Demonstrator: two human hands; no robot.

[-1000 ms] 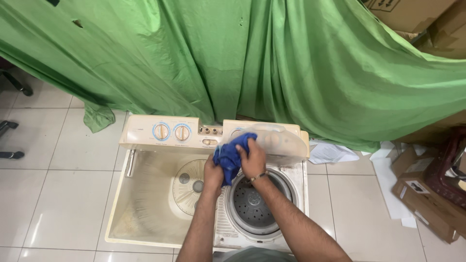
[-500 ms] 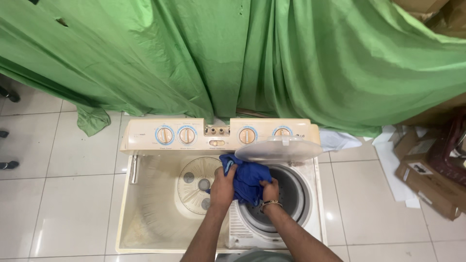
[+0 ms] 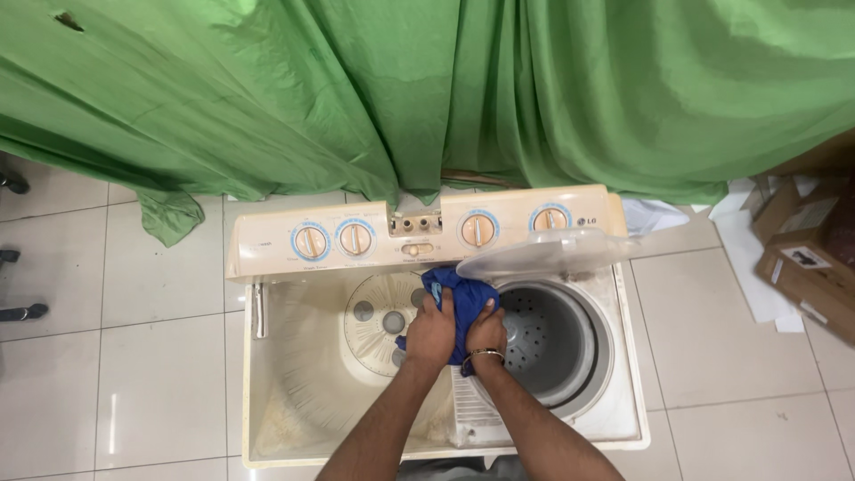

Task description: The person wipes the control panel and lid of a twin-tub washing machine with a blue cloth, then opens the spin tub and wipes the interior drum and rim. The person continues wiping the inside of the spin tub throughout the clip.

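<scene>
While both hands' grip (image 3: 456,328) clutches blue cloth (image 3: 463,298), green curtain (image 3: 427,89) backs washer (image 3: 267,374).

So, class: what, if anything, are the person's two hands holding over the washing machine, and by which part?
Both the left hand and the right hand grip a bunched blue cloth by its lower part, between the two tubs.

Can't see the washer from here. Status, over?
Left hand and right hand both gripping blue cloth, bunched between wash tub and spin drum. Drum lid raised. Nothing blocking.
</scene>
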